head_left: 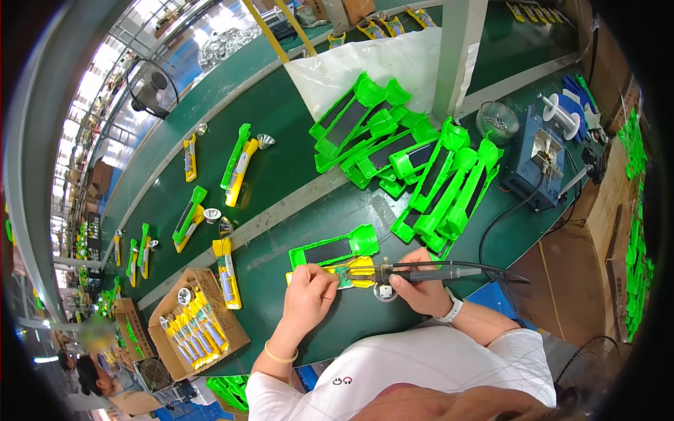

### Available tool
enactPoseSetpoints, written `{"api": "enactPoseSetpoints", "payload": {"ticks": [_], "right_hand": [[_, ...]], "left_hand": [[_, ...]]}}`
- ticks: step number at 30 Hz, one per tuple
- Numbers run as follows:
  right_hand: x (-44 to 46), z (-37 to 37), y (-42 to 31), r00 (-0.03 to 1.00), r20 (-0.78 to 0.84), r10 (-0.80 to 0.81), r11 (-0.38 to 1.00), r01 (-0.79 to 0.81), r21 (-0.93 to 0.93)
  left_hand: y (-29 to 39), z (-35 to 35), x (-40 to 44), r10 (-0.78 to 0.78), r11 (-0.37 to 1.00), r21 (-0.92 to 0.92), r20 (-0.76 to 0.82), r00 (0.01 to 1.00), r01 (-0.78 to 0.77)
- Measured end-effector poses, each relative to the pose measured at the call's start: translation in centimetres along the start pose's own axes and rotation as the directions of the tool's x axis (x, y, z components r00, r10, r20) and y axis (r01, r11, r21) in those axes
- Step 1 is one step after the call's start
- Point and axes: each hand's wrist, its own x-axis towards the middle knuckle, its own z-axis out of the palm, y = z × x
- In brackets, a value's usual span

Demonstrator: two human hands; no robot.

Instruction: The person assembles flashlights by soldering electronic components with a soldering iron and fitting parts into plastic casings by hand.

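Note:
My right hand [421,286] is closed around the black handle of a soldering iron [449,272], whose tip end points left over a yellow casing [361,272] with a small green circuit board [342,276]. At the left end of that casing, my left hand [312,289] is pinched; what its fingertips hold is too small to make out. A green casing [330,249] with a dark panel lies just beyond the yellow one. Below the iron sits a round reflector [385,291].
Green casings [435,189] are piled ahead. A blue soldering unit [537,165], solder spool [560,116] and glass bowl [497,121] stand at right. A cardboard box [239,340] holds yellow parts at left. Lamp assemblies [242,168] lie beyond a metal rail; a co-worker [105,379] is lower left.

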Motion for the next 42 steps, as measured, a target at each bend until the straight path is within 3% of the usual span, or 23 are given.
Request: {"api": "enactPoseSetpoints", "payload": {"ticks": [3,7,10,11,15,18,21,42], "right_hand": [[-0.2,-0.2,-0.7,1.0,-0.023,0.02,0.999,-0.019,0.028],[-0.9,-0.8,0.1,0.995,-0.04,-0.087,0.996,0.086,-0.035],[-0.2,-0.8,-0.4,0.968,-0.05,-0.248,0.964,0.252,0.091],[-0.1,-1.0,-0.4,0.962,-0.021,-0.273,0.961,0.274,0.043],[-0.4,-1.2,-0.6,0.976,-0.041,-0.216,0.969,0.219,0.111],[-0.5,-1.6,-0.2,0.979,0.006,-0.205,0.974,0.204,0.097],[-0.3,-1.9,-0.7,0.971,0.061,-0.229,0.973,0.227,0.04],[-0.5,-1.5,-0.3,0.974,-0.013,-0.225,0.972,0.225,0.072]], "left_hand": [[0.4,-0.2,0.2,-0.014,1.0,0.002,0.007,1.0,0.014],[0.7,-0.3,0.3,-0.04,0.999,0.012,0.029,0.999,0.039],[0.8,-0.2,0.3,-0.055,0.998,0.023,0.036,0.998,0.055],[0.8,-0.2,0.2,-0.062,0.998,0.026,0.041,0.997,0.061],[0.8,-0.2,0.2,-0.076,0.996,0.055,0.067,0.995,0.072],[0.8,-0.2,0.6,-0.02,0.996,0.089,0.046,0.999,0.016],[0.8,-0.2,0.3,-0.076,0.995,0.064,0.079,0.994,0.071],[1.4,-0.4,0.6,-0.009,0.994,0.107,0.019,1.0,0.007]]}}
